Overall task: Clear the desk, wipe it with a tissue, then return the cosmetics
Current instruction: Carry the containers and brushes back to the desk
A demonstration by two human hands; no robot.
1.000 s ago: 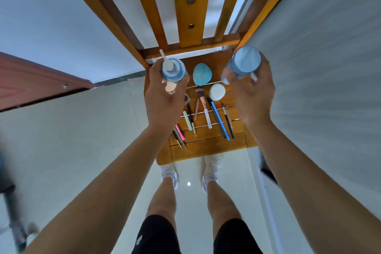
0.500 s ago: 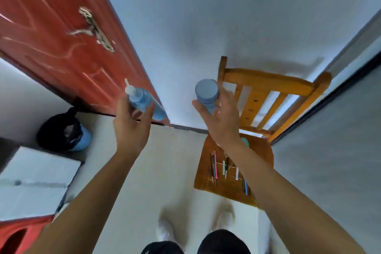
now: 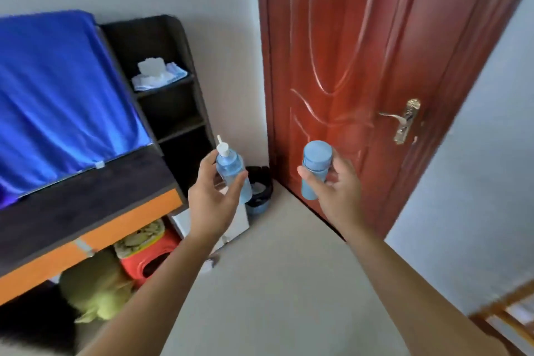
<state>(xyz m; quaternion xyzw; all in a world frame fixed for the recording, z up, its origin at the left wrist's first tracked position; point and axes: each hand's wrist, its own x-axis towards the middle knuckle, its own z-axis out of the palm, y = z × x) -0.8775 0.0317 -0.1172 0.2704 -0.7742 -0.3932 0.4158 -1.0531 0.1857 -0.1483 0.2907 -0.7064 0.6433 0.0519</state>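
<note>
Holding a pale blue translucent plastic pump bottle with a white nozzle (image 3: pixel 233 172), the left hand (image 3: pixel 213 199) has its thumb and fingers curled loosely round the bottle's body, just left of the tall red-brown panelled wooden door (image 3: pixel 361 61). The bottle is nearly upright with its nozzle up. The right hand (image 3: pixel 339 189) grips a pale blue opaque cylindrical bottle with a matching round cap (image 3: pixel 315 167), thumb on its left side and fingers behind it, in front of the door's lower panel. This bottle is also upright, cap on top. Both bottles are in the air, apart from each other.

On the door's right side is a brass lever handle on a brass plate (image 3: pixel 404 121). At the foot of the door's left jamb, on the beige floor (image 3: pixel 277 283), stands a small black-lined waste bin with a blue base (image 3: pixel 260 191), partly hidden behind the pump bottle. Further left of the door is a dark shelf unit (image 3: pixel 161 35) with a white and blue tissue pack (image 3: pixel 157 74) on its upper shelf. Beyond that, further from the door, a bright blue cloth (image 3: pixel 57 89) hangs above a dark desk with an orange front edge (image 3: pixel 86 196). Well to the right of the door, at the lower corner of the view, part of a light wooden chair (image 3: pixel 505 316) shows.
</note>
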